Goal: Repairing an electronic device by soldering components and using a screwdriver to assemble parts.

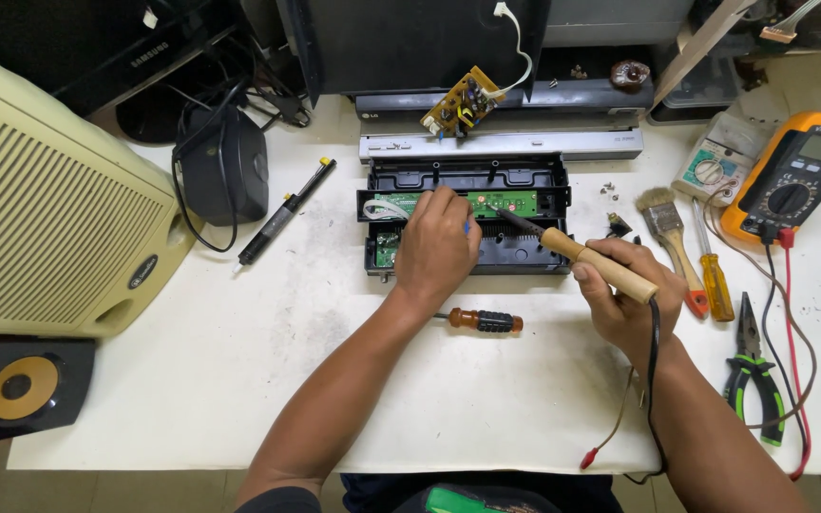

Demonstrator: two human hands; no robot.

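My right hand (620,299) grips a soldering iron (586,255) by its wooden handle, the dark tip pointing left toward a green circuit board (501,202). That board lies inside an open black plastic casing (525,252) on the white table (287,332). My left hand (437,249) rests on the casing, fingers pressed down on the board near its middle; something small and blue shows at the fingertips, too hidden to tell. A screwdriver (482,321) with an orange and black handle lies just below my left wrist.
A black desoldering pump (282,214) and a black speaker (223,163) lie left, beside a cream grille (40,209). Right: a brush (669,233), a yellow screwdriver (712,271), green pliers (751,366), an orange multimeter (791,176) with red leads. A small yellow board (463,103) leans behind.
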